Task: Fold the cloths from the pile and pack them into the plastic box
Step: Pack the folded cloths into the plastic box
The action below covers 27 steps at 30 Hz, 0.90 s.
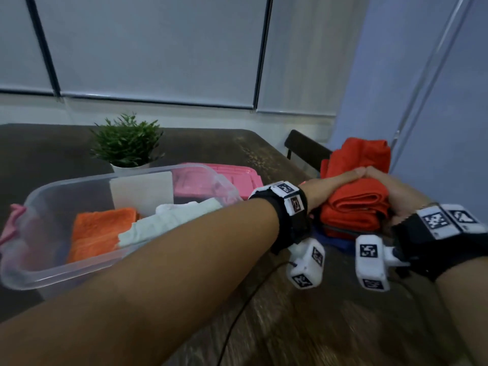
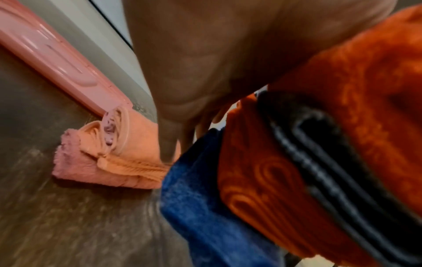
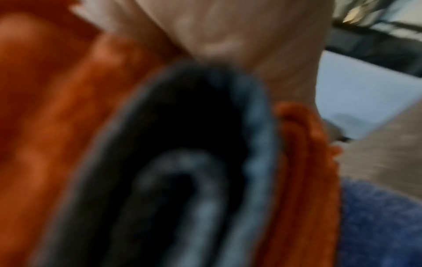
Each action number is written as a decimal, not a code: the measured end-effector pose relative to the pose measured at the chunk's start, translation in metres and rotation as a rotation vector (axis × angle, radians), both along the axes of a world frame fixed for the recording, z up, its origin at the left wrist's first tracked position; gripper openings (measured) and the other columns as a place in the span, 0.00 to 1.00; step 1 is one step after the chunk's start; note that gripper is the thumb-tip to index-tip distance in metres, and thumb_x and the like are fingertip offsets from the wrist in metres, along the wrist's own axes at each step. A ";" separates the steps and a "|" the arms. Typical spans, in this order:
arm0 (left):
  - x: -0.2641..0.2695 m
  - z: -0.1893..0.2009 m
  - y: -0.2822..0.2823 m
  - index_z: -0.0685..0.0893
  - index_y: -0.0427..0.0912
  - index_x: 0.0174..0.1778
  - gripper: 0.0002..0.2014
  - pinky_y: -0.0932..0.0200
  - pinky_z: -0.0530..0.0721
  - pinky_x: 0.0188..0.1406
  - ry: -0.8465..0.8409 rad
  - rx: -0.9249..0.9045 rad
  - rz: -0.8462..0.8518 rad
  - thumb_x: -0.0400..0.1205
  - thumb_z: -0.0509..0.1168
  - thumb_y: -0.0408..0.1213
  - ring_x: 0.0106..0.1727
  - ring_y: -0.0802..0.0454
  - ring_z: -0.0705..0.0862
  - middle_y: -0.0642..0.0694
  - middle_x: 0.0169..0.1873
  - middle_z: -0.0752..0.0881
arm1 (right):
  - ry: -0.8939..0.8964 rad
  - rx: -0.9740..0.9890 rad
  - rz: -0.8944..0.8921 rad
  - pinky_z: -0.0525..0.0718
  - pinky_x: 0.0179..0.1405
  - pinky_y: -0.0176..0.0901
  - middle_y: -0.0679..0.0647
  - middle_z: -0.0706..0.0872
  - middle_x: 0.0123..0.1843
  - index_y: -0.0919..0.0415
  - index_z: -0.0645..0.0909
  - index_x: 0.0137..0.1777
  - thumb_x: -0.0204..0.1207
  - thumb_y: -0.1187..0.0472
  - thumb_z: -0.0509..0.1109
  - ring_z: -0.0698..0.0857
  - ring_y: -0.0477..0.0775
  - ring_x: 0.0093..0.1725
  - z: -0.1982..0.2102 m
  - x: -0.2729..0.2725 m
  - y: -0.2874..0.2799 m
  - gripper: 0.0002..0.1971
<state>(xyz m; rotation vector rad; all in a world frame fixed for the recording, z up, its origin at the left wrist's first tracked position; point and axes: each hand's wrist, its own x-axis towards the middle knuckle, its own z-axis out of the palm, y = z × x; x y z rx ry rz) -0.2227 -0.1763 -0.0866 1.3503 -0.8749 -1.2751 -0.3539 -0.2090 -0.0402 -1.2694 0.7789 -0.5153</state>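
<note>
Cloths sit stacked at your right on the worktop (image 1: 264,326): your left hand (image 1: 330,184) and right hand (image 1: 396,191) lie side by side on top of the folded red cloth (image 1: 353,207), fingers laid straight and fingertips meeting, pressing it flat rather than pinching it. That press looks meant to set the fold before you lift it. Under the red cloth the left wrist view shows a dark cloth (image 2: 319,144) sandwiched in the folds and a blue cloth (image 2: 205,207) beneath, with a pink cloth (image 2: 109,162) lying beside them; the right wrist view is too blurred to say more, so the layer order is probably, not certainly, as read. More red fabric is heaped just behind your hands.

To your left stands the plastic box (image 1: 39,196), holding an orange cloth (image 1: 97,231) and a white cloth (image 1: 171,220) side by side, leaving space for the next piece. Behind it lie the pink lid (image 1: 232,175) and a potted plant (image 1: 126,141).
</note>
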 end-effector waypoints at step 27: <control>0.226 0.065 0.225 0.85 0.34 0.59 0.36 0.54 0.89 0.36 -0.835 0.364 0.163 0.53 0.77 0.42 0.36 0.43 0.89 0.36 0.45 0.91 | 0.209 -1.229 0.490 0.81 0.39 0.35 0.46 0.83 0.59 0.41 0.80 0.56 0.68 0.56 0.83 0.85 0.49 0.53 0.017 0.218 0.113 0.20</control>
